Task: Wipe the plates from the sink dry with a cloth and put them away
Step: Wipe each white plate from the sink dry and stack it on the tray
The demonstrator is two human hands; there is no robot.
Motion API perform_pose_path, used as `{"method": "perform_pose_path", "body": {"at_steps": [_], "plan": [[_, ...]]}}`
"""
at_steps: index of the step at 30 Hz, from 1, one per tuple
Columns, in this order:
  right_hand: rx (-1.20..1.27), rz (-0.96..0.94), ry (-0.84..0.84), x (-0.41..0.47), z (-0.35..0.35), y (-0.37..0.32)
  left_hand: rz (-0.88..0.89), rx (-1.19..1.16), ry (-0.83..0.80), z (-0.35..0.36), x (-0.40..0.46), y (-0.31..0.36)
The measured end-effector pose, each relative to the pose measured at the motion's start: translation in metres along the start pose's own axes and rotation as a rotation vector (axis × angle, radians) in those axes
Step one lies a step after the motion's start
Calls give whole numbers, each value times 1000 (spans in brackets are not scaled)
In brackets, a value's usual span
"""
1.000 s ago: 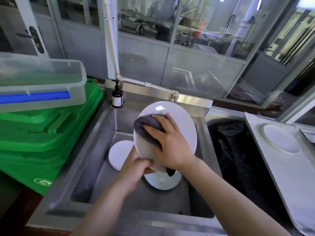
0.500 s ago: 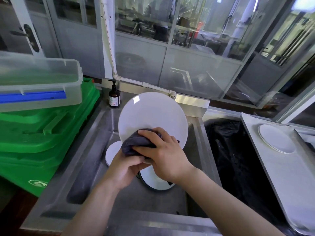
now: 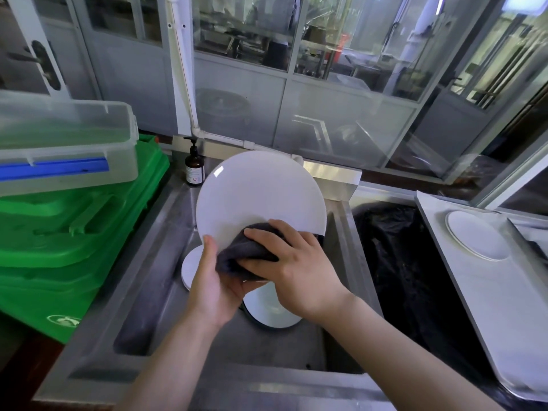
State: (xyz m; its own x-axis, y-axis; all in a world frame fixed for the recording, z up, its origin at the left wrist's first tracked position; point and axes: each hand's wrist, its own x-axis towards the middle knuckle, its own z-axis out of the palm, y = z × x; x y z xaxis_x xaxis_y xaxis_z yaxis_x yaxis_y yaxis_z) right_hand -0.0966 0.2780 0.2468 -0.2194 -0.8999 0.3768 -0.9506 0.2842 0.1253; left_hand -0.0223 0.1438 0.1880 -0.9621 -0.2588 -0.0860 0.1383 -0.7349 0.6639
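A steel sink (image 3: 142, 262) fills the middle of the view, its basin running from the back wall to the near rim. Against its left edge stands a stack of green crates (image 3: 68, 232), and on top of the stack rests a clear tub (image 3: 59, 140) with a blue clip. Off the sink's right edge is a bin lined with a black bag (image 3: 394, 262), and beyond that a grey tray (image 3: 474, 292) that carries one white dish (image 3: 474, 235) near its far end.

Over the basin a white plate (image 3: 258, 194) is held nearly upright, its face toward the camera, its top edge level with the sink's back ledge. The left hand (image 3: 213, 283) grips the plate's lower left rim, thumb on the front face and the fingers curled behind. The right hand (image 3: 296, 268) presses a dark grey cloth (image 3: 246, 253) against the plate's lower part, fingers curled over the bunched fabric.

Two more plates lie in the basin: one (image 3: 189, 268) toward the back left, partly hidden by the left hand, and another (image 3: 267, 310) on the floor under the right wrist.

A brown pump bottle (image 3: 194, 169) stands at the sink's back left corner.
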Motion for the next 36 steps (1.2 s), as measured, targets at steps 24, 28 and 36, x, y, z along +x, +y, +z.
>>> {"method": "perform_pose_path", "body": {"at_steps": [24, 28, 36], "plan": [[-259, 162, 418, -49, -20, 81, 381, 650, 58, 39, -2, 44], [-125, 389, 569, -39, -21, 79, 441, 814, 31, 49, 0, 60], [1300, 920, 830, 5, -63, 44, 655, 1364, -114, 74, 2, 82]]}}
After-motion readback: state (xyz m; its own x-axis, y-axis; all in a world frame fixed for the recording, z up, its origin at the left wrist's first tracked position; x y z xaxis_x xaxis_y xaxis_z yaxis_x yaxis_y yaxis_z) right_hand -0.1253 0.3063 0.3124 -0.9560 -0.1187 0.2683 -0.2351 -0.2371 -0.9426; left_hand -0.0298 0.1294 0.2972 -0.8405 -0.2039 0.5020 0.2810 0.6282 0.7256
